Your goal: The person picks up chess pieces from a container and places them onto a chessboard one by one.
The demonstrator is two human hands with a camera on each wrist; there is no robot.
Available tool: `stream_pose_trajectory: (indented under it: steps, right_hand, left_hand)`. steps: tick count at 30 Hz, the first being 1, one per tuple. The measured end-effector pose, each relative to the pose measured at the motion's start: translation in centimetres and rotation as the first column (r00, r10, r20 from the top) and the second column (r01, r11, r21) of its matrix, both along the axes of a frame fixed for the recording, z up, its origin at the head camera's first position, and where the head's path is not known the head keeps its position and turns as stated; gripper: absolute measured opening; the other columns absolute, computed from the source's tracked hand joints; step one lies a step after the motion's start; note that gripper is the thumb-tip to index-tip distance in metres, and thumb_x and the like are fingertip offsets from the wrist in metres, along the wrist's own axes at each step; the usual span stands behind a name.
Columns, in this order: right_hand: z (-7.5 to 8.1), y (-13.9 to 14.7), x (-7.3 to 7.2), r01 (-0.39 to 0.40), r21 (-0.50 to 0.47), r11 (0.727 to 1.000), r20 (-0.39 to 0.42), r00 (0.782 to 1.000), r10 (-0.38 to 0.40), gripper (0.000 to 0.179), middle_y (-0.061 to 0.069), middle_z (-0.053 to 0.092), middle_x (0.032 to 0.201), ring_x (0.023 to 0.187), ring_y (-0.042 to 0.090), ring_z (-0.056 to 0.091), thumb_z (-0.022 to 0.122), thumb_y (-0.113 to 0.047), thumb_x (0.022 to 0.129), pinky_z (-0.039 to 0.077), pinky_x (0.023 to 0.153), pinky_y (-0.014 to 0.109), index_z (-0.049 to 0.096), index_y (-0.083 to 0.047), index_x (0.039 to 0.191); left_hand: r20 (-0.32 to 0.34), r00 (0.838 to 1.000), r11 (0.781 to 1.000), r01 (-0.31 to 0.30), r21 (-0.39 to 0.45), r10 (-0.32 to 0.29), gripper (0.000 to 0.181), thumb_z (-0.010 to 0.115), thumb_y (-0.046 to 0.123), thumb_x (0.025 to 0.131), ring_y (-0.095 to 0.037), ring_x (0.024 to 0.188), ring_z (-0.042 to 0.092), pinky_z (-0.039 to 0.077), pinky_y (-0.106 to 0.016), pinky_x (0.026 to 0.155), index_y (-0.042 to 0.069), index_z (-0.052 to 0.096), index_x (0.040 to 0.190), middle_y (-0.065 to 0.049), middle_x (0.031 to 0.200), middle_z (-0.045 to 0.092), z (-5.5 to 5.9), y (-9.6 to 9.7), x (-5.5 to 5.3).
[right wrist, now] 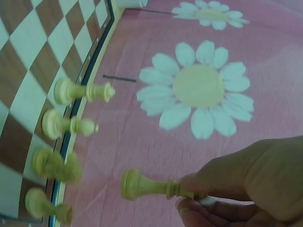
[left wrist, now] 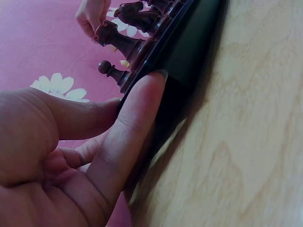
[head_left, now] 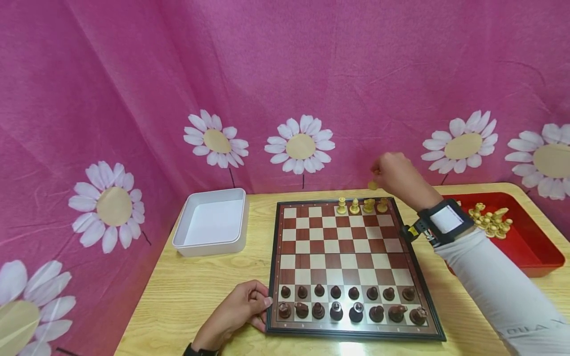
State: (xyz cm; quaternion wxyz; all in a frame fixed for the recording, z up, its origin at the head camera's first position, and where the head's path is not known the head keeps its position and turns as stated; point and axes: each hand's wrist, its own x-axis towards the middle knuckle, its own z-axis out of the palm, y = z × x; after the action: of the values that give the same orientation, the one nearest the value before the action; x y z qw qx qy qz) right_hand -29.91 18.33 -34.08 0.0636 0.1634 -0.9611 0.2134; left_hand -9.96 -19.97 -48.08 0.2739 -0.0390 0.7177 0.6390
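Note:
My right hand (head_left: 394, 172) is raised beyond the far right corner of the chessboard (head_left: 329, 245). Between thumb and fingertips it pinches a cream chess piece (right wrist: 142, 185) by its upper end, base pointing away from the hand; the fingers hide its top. Below it on the far row stand a cream rook (head_left: 382, 205), a knight (head_left: 368, 205), a bishop (head_left: 354, 206) and a crowned piece (head_left: 341, 206). At the board's near left edge, my left hand (head_left: 240, 307) grips the rim, thumb and a finger (left wrist: 128, 137) against it.
Dark pawns (head_left: 336, 291) and dark larger pieces (head_left: 336, 311) fill the two near rows. On the right, a red tray (head_left: 530, 242) holds several cream pieces (head_left: 492, 221), partly behind the right forearm. A white tray (head_left: 244, 230) stands at the left. A pink daisy-printed cloth (head_left: 374, 74) hangs behind.

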Motion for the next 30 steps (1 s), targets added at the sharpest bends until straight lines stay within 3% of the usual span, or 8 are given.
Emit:
stream_pose_trajectory:
  steps: [4, 8, 13, 20, 30]
  right_hand:
    - [0.3, -1.5, 0.1, -0.014, -0.008, 1.000, 0.022, 1.000, 0.015, 0.004, 0.012, 0.066, 0.077, 0.066, 0.020, 0.052, 0.074, 0.000, 0.087, 0.040, 0.054, 0.027, 0.076, 0.004, 0.085]
    - [0.5, -2.8, 0.1, -0.048, -0.013, 0.999, 0.012, 0.999, 0.048, 0.011, 0.018, 0.072, 0.083, 0.066, 0.021, 0.055, 0.067, 0.005, 0.086, 0.048, 0.057, 0.031, 0.077, 0.006, 0.091]
    - [0.2, -4.3, -0.1, -0.071, -0.027, 0.997, 0.017, 0.997, 0.072, 0.021, 0.025, 0.076, 0.102, 0.079, 0.025, 0.066, 0.062, 0.005, 0.088, 0.063, 0.072, 0.041, 0.076, 0.008, 0.104]
    - [-0.8, -5.7, -0.5, -0.105, 0.000, 0.994, -0.011, 0.994, 0.105, 0.024, 0.026, 0.076, 0.106, 0.093, 0.034, 0.074, 0.060, 0.006, 0.087, 0.066, 0.082, 0.048, 0.076, 0.009, 0.104]
    - [-1.8, -7.6, -0.4, -0.147, -0.023, 0.989, 0.063, 0.987, 0.148, 0.022, 0.020, 0.078, 0.104, 0.076, 0.019, 0.069, 0.062, 0.006, 0.090, 0.058, 0.061, 0.026, 0.079, 0.004, 0.105]
  left_hand:
    - [0.003, 1.000, 1.000, 0.002, 0.007, -0.002, 0.016, 0.062, 0.003, 0.102, -0.014, 0.062, 0.067, 0.065, -0.029, 0.056, -0.006, 0.055, 0.113, -0.006, 0.085, 0.062, 0.0, -0.1, 0.0]
    - [0.005, 1.000, 1.000, -0.001, 0.004, 0.001, 0.016, 0.061, 0.003, 0.102, -0.014, 0.063, 0.067, 0.065, -0.029, 0.056, -0.006, 0.055, 0.114, -0.006, 0.085, 0.062, 0.0, -0.1, 0.0]
    - [0.000, 1.000, 1.000, -0.003, 0.000, 0.003, 0.016, 0.062, 0.003, 0.102, -0.014, 0.061, 0.067, 0.065, -0.029, 0.055, -0.006, 0.055, 0.114, -0.006, 0.084, 0.061, 0.0, 0.0, 0.1]
    - [-0.008, 1.000, 1.000, 0.006, 0.004, -0.006, 0.016, 0.062, 0.004, 0.102, -0.014, 0.062, 0.067, 0.065, -0.029, 0.056, -0.006, 0.056, 0.113, -0.006, 0.084, 0.061, 0.0, 0.0, 0.2]
    - [-0.001, 1.000, 1.000, 0.002, 0.017, -0.002, 0.015, 0.062, 0.003, 0.102, -0.014, 0.062, 0.067, 0.064, -0.028, 0.055, -0.005, 0.055, 0.113, -0.006, 0.084, 0.062, 0.0, -0.1, 0.1]
